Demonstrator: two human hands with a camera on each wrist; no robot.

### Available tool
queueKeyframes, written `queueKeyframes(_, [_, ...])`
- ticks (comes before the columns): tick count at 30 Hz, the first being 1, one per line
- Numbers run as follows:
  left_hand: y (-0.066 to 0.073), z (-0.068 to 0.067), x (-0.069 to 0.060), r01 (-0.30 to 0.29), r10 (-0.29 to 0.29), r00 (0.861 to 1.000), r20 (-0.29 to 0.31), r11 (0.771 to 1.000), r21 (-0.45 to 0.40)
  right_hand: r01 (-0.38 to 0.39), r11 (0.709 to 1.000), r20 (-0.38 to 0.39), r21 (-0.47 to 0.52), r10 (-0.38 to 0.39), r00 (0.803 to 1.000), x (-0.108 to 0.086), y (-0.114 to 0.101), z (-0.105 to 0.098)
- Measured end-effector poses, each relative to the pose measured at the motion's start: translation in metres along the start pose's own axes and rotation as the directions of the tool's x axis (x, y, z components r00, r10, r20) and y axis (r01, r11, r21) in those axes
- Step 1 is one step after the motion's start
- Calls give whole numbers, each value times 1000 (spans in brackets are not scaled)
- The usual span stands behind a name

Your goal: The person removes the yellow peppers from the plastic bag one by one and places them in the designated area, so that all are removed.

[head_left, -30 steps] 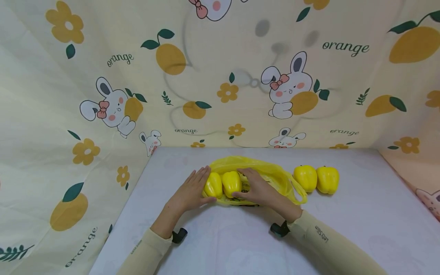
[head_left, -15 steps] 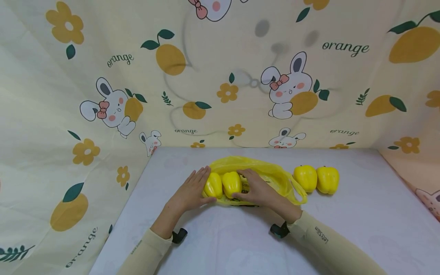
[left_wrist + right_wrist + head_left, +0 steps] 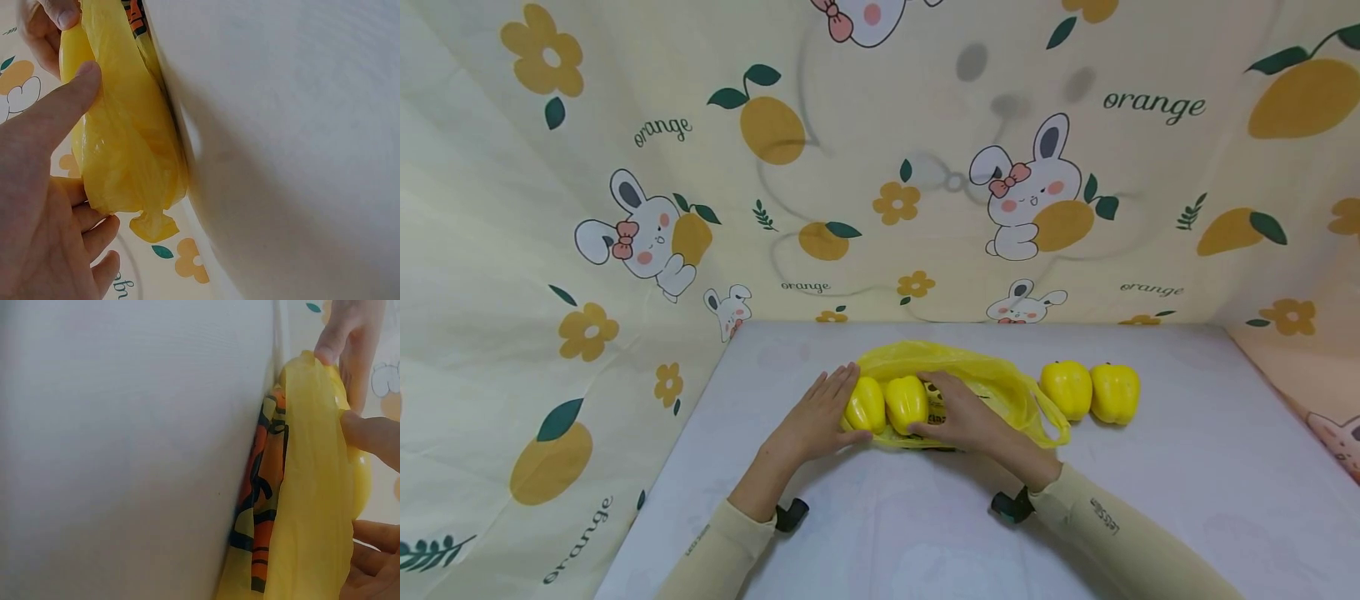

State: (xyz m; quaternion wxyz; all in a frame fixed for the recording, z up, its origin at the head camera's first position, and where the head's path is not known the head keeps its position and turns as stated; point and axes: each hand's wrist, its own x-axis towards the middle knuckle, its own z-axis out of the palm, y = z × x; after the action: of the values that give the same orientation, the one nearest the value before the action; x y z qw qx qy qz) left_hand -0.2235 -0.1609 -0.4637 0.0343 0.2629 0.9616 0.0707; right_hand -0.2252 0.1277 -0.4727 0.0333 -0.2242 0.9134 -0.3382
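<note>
Head view: a left pepper (image 3: pixel 867 406) and a right pepper (image 3: pixel 907 404), both glossy yellow, are sitting side by side in the left end of a yellow plastic bag (image 3: pixel 1000 379), which is lying on the white tabletop (image 3: pixel 880 517). The left hand (image 3: pixel 816 421) is cupping the bag's left end around the left pepper, its thumb pressing the near side and its fingers bending about the end. The right hand (image 3: pixel 966 417) is holding the right pepper's right side between thumb and fingers. Orange and black print (image 3: pixel 265 506) is showing along the bag in the right wrist view. Just right of the bag's handle, an inner loose pepper (image 3: pixel 1066 390) and an outer loose pepper (image 3: pixel 1115 393) are standing together. Behind everything, a cream backdrop (image 3: pixel 850 75) is displaying rabbits, flowers and fruit.
</note>
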Motion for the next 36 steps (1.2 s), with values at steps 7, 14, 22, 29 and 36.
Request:
queueKeyframes(7, [0, 0, 0, 2, -2, 1000, 1, 1000, -3, 2, 1000, -15, 11, -2, 1000, -5, -1, -2])
queueKeyframes(14, [1, -1, 1, 7, -7, 1000, 2, 1000, -7, 8, 1000, -42, 16, -7, 999, -10, -1, -5])
queueKeyframes(22, [1, 0, 1, 8, -8, 1000, 2, 1000, -3, 6, 1000, -62, 24, -4, 998, -18, -2, -12])
queueKeyframes(29, [1, 1, 2, 9, -9, 1000, 7, 1000, 0, 55, 998, -96, 26, -52, 994, -26, 0, -21])
queueKeyframes(36, [2, 0, 1, 14, -14, 1000, 3, 1000, -8, 51, 997, -109, 53, -45, 993, -34, 3, -31])
